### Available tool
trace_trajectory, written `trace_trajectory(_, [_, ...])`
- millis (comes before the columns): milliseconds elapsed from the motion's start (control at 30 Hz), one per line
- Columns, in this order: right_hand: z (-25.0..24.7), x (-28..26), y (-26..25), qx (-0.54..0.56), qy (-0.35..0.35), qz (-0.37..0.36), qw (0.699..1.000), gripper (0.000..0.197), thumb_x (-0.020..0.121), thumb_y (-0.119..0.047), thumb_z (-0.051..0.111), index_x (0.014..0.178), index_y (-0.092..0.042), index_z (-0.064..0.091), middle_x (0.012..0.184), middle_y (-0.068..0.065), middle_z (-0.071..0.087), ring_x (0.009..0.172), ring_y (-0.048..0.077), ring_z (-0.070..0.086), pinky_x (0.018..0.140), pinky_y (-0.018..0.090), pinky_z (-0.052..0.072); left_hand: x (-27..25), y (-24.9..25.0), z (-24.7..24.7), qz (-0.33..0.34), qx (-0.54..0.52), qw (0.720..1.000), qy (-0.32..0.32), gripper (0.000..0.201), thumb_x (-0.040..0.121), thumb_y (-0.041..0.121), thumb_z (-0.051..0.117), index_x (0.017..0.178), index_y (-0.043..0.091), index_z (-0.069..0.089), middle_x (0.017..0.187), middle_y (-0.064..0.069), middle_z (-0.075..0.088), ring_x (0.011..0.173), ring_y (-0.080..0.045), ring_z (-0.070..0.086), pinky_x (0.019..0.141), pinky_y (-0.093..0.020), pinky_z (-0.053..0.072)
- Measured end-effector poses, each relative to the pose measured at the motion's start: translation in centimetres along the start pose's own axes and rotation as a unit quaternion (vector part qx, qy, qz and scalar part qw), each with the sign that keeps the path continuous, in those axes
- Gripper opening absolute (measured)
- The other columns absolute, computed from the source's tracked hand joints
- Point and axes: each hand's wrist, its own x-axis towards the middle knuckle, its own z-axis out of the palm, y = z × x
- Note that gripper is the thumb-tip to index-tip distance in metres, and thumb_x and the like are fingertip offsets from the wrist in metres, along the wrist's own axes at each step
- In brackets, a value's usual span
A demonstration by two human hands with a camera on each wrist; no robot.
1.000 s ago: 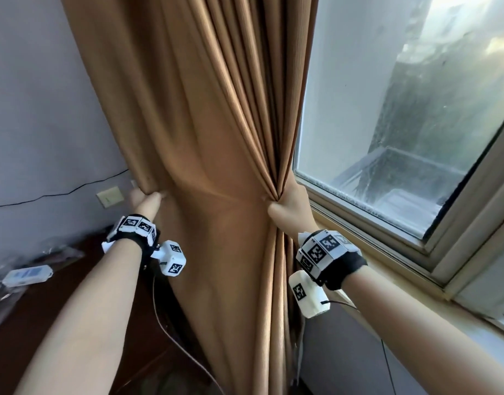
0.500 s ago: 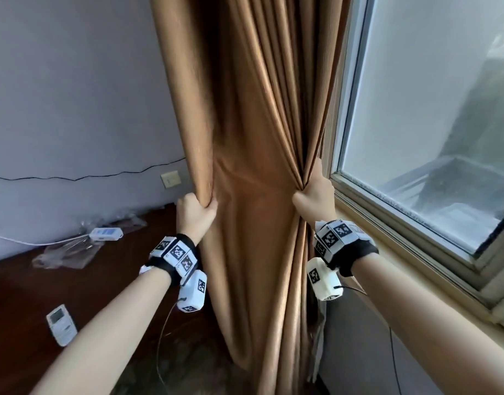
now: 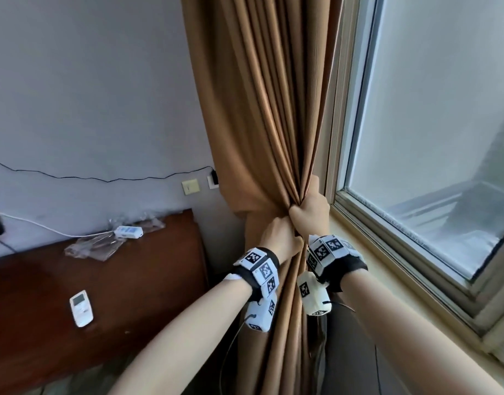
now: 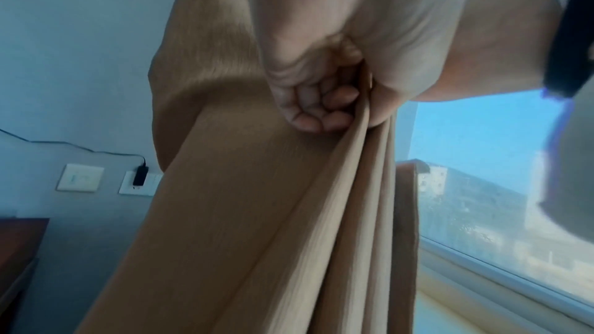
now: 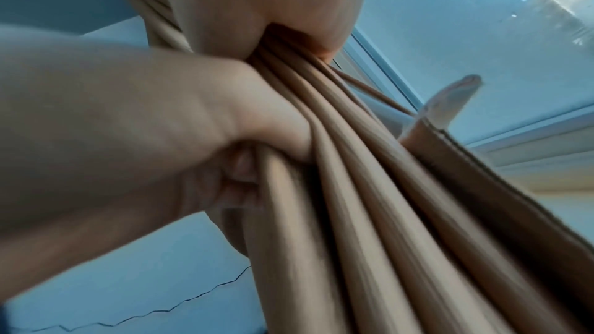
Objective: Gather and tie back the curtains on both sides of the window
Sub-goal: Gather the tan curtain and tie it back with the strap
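The curtain (image 3: 262, 132) hangs at centre frame, just left of the window (image 3: 433, 138), bunched into one bundle. The left hand (image 3: 279, 238) and right hand (image 3: 310, 212) touch, both with fingers (image 4: 324, 108) curled tight round the folds — the right thumb points up. To do this well, I'd sweep in the loose flap at the left, keep one fist clamped, and free the other for a tie — none shows.
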Motion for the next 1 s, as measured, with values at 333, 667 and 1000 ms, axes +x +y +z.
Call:
trace_trajectory(333, [-1.0, 0.3, 0.7, 0.058, -0.036, 0.014, 0.998, 0.04, 0.085, -0.012, 0.055, 0.122, -0.006, 0.04, 0.099, 0.02, 0.065, 0.095, 0.04, 0.06, 0.072, 0.033, 0.04, 0.3, 1.2, 0.7, -0.004, -0.02, 0.997, -0.076, 0.034, 0.086, 0.019, 0.051, 0.118, 0.009, 0.057, 0.116, -0.014, 0.064, 0.108, -0.033, 0.06, 0.086, -0.032, 0.047])
trace_trajectory(667, [-1.1, 1.0, 0.6, 0.02, -0.044, 0.015, 0.999, 0.048, 0.069, 0.003, 0.05, 0.115, -0.007, 0.04, 0.086, 0.018, 0.064, 0.086, 0.043, 0.061, 0.072, 0.045, 0.051, 1.9, -3.2, -0.4, 0.039, -0.104, 0.984, -0.142, 0.041, 0.082, 0.032, 0.068, 0.118, 0.015, 0.06, 0.117, -0.003, 0.065, 0.112, -0.02, 0.059, 0.097, -0.033, 0.046])
trace_trajectory(1000, [-0.4, 1.1, 0.5, 0.034, -0.042, 0.017, 0.998, 0.059, 0.068, 0.008, 0.05, 0.125, -0.006, 0.042, 0.093, 0.017, 0.067, 0.088, 0.036, 0.061, 0.076, 0.039, 0.052, 7.3, -12.9, -7.6, -0.101, -0.381, 0.919, -0.035, 0.093, 0.07, 0.06, 0.075, 0.147, 0.03, 0.03, 0.139, 0.014, 0.047, 0.127, -0.01, 0.046, 0.106, -0.035, 0.037])
